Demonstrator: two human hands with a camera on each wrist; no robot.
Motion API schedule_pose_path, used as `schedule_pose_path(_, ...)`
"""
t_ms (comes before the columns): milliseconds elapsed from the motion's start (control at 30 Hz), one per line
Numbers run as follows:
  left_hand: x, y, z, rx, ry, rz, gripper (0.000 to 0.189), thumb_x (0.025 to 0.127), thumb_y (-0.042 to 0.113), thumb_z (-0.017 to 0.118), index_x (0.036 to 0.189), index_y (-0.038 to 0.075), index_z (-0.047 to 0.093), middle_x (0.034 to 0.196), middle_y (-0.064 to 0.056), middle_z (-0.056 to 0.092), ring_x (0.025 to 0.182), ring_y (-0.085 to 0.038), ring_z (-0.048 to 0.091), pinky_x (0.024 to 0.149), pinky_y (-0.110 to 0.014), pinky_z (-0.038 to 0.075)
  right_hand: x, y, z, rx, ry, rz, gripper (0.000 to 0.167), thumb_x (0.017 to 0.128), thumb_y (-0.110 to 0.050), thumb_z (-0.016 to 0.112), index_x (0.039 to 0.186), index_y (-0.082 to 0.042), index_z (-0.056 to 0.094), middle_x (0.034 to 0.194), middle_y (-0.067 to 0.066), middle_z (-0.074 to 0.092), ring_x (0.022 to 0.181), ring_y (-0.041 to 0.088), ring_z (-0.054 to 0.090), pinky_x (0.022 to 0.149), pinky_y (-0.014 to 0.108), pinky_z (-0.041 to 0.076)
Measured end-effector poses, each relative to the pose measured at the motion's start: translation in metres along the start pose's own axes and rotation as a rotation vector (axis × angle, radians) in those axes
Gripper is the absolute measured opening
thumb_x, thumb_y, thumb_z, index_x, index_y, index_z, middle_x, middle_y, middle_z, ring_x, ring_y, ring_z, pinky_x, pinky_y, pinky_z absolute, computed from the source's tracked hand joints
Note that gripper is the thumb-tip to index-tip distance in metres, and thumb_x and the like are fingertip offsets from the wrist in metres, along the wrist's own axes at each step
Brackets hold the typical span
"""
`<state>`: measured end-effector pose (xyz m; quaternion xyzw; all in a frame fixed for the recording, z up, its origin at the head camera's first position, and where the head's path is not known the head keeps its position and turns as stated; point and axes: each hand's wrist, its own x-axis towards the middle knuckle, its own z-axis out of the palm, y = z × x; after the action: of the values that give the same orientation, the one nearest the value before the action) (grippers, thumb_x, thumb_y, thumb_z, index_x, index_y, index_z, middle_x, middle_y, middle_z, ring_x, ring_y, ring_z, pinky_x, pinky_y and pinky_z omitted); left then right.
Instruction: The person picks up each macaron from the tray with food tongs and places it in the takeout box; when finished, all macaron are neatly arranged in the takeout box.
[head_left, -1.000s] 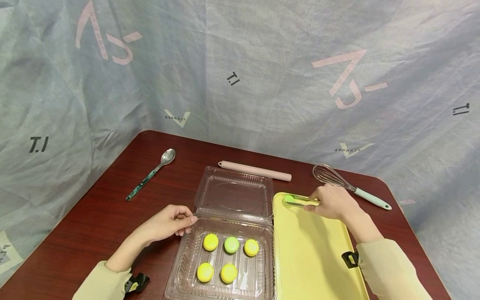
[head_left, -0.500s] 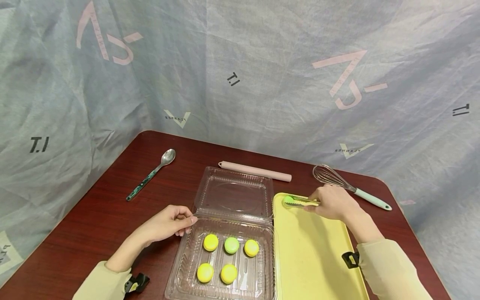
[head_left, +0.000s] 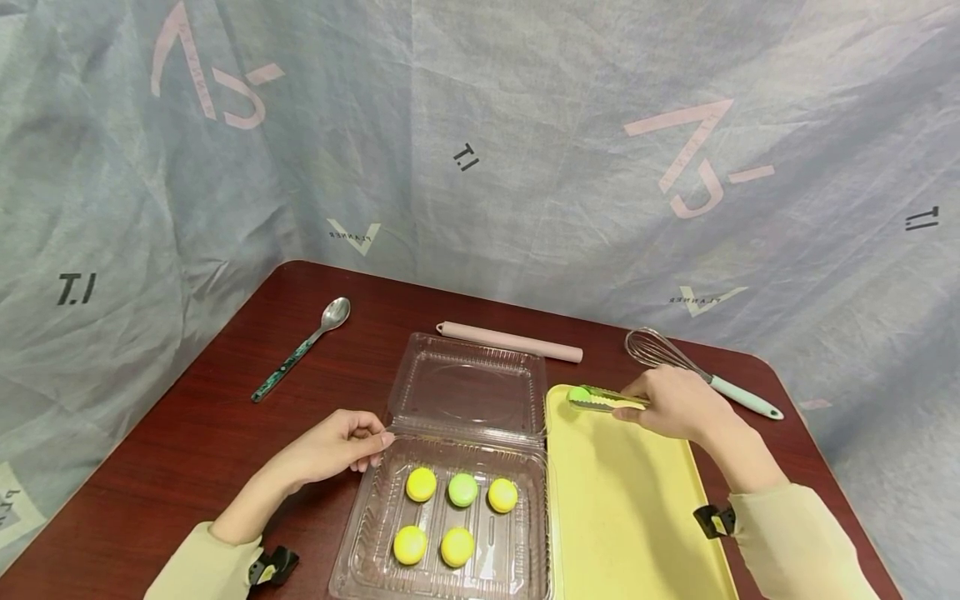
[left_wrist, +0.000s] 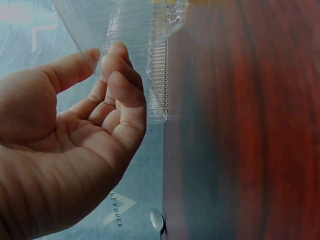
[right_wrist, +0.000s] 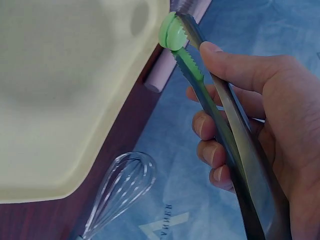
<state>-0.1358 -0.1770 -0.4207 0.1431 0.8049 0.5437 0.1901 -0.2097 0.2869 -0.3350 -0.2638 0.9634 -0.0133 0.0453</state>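
Note:
My right hand (head_left: 678, 404) grips metal tongs (right_wrist: 225, 110) with serrated tips, fingers on one arm and thumb on the other. Between the tips is a green macaron (right_wrist: 173, 31), over the far left corner of the yellow tray (head_left: 622, 517). A clear plastic clamshell box (head_left: 360, 533) stands left of the tray, its lid (head_left: 468, 387) folded back. Inside sit several yellow macarons (head_left: 410, 545) and a green one (head_left: 463, 490), with a gap at the near right. My left hand (head_left: 330, 446) pinches the box's left edge near the hinge between thumb and fingers.
A pale pink rolling pin (head_left: 510, 342) lies behind the lid. Behind the tray on the right is a whisk (head_left: 675, 358) with a mint handle, close to my right hand. A spoon (head_left: 300, 350) lies at the back left of the dark red table (head_left: 187, 433).
My right hand and forearm have shifted slightly right, and the tongs with the green macaron sit a little higher. The left hand and the box stay as they were.

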Motion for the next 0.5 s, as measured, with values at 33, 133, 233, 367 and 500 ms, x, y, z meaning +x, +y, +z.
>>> schedule_pose_path(33,0.000,0.000,0.000,0.000,0.000,0.000,0.028,0.100,0.026,0.062,0.092,-0.001,0.063,0.072,-0.004,0.060,0.063,-0.015,0.053,0.056,-0.026,0.046,-0.001,-0.001,-0.001,0.000,0.004,-0.005,0.022,0.086,-0.039,0.077,0.097,-0.019,0.080,0.091,-0.007,0.074,0.082,0.018,0.069,0.073,0.046,0.053)
schedule_pose_path(133,0.000,0.000,0.000,-0.001,-0.001,0.001,0.028,0.100,0.026,0.062,0.092,-0.001,0.063,0.072,-0.004,0.060,0.063,-0.015,0.053,0.056,-0.026,0.046,-0.004,-0.004,-0.005,0.008,0.014,-0.017,0.025,0.086,-0.040,0.077,0.098,-0.019,0.080,0.093,-0.006,0.075,0.082,0.019,0.070,0.073,0.045,0.053)
schedule_pose_path(233,0.000,0.000,0.000,-0.001,-0.002,0.003,0.028,0.100,0.026,0.062,0.092,-0.001,0.063,0.072,-0.004,0.060,0.063,-0.015,0.053,0.057,-0.026,0.046,-0.007,-0.008,-0.008,0.023,0.018,-0.009,0.025,0.087,-0.041,0.076,0.099,-0.019,0.080,0.094,-0.006,0.075,0.082,0.018,0.070,0.071,0.043,0.053)
schedule_pose_path(367,0.000,0.000,0.000,0.000,-0.003,0.005,0.028,0.100,0.026,0.062,0.092,-0.001,0.063,0.072,-0.004,0.060,0.063,-0.015,0.053,0.057,-0.026,0.046,-0.011,-0.014,-0.013,0.030,0.028,0.007,0.024,0.086,-0.041,0.077,0.100,-0.021,0.080,0.096,-0.006,0.075,0.080,0.015,0.068,0.067,0.039,0.052)
schedule_pose_path(500,0.000,0.001,0.000,0.003,-0.004,0.006,0.028,0.101,0.025,0.062,0.092,-0.002,0.063,0.072,-0.004,0.060,0.063,-0.015,0.053,0.057,-0.026,0.046,-0.015,-0.021,-0.017,0.024,0.050,-0.009,0.022,0.085,-0.039,0.078,0.098,-0.021,0.080,0.094,-0.006,0.075,0.071,0.007,0.062,0.061,0.033,0.047)
